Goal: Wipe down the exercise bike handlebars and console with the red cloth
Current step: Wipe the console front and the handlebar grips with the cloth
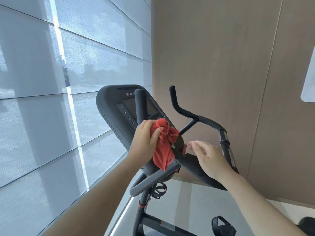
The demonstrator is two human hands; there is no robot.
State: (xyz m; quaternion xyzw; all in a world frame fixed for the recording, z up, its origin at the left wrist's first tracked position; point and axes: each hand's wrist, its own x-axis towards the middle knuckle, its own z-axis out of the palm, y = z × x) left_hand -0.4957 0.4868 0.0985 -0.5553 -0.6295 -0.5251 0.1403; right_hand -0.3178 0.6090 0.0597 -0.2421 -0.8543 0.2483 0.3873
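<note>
The exercise bike's black console (117, 106) stands tilted at centre, with the dark handlebars (207, 121) curving to its right and a grey loop bar (153, 179) below. My left hand (144, 138) grips the bunched red cloth (163, 147) against the console's lower edge, beside the upright left handlebar post (140, 106). The cloth's tail hangs down over the grey bar. My right hand (208, 155) hovers with relaxed, spread fingers just right of the cloth, above the console's dark base, holding nothing.
A large window with translucent blinds (51, 99) fills the left side. A brown panelled wall (221, 57) stands close behind the bike. The bike's frame, bottle cage (159, 189) and a pedal (223, 227) lie below over a pale floor.
</note>
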